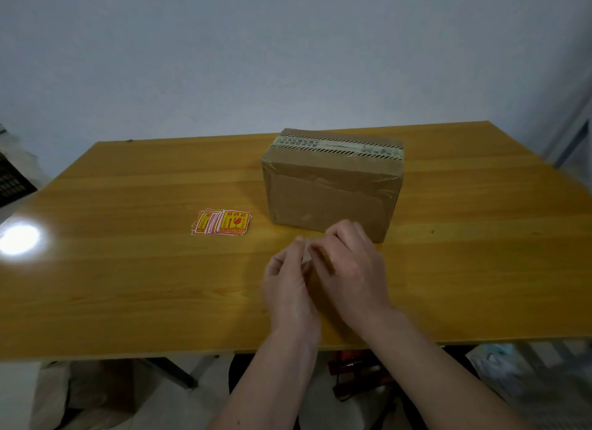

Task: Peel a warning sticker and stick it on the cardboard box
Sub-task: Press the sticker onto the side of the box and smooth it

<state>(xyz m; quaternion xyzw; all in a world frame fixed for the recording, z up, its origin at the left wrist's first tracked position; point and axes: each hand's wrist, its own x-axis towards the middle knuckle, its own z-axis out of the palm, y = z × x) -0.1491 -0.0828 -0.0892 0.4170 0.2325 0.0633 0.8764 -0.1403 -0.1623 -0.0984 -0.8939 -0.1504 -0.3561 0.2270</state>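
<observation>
Both hands met just in front of the cardboard box (333, 186): the left hand (290, 288) and right hand (352, 276) pinched 1 warning sticker (307, 257) between their fingers, seemingly parting it from its backing. The peel looked underway; next, the freed sticker needs pressing onto the box's bare near face. The sticker pile (221, 222) lay left on the desk (128, 269), well clear of its edges.

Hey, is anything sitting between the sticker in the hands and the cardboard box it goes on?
Nothing visible. Both hands, left hand and right hand, hold the sticker just in front of the cardboard box. The sticker pile lies off to the left, on the table.
</observation>
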